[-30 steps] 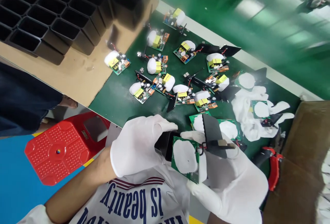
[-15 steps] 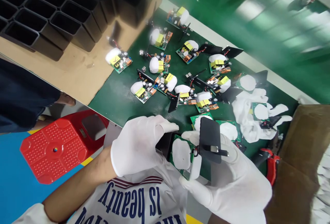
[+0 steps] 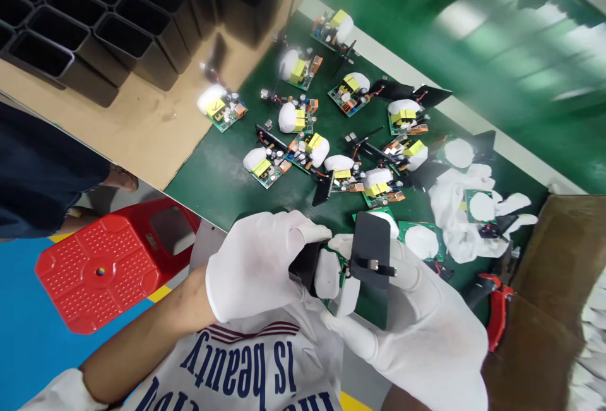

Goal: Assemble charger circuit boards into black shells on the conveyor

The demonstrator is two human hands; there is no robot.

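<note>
The left hand (image 3: 265, 266), in a smooth white fabric glove, is curled around 1 black case (image 3: 303, 266), a hollow, straight-sided box whose mouth faces the right hand (image 3: 416, 322). That hand, gloved alike, pinches 1 green circuit board (image 3: 341, 262) between thumb and fingers, the board's left end inside the mouth of the case. A matte white patch (image 3: 326, 275) with rounded edges covers much of the board's upward face, and 1 flat black plate (image 3: 370, 240) with a metal prong stands over the right fingers. Ahead of both hands lie 11 component boards (image 3: 266, 166), each bearing a yellow-wrapped block and a puffy white lump. Beyond the right hand, 4 upturned boards (image 3: 423, 242) show pale patches, 1 of them resting on crumpled white gloves (image 3: 447, 209). Just right of the right hand are 1 pair of red-handled pliers (image 3: 498, 313) and a brown cardboard box (image 3: 540, 285). Far ahead and left of the left hand, rows of black cases (image 3: 123, 35), too cropped to count, stand on tan cardboard (image 3: 142, 127) over the smooth green tabletop (image 3: 208, 190). Left of the left hand, 1 dimpled red plastic stool (image 3: 101, 266) stands on a blue, grey and yellow floor (image 3: 19, 297), near another person's dark-clad leg (image 3: 42, 171).
</note>
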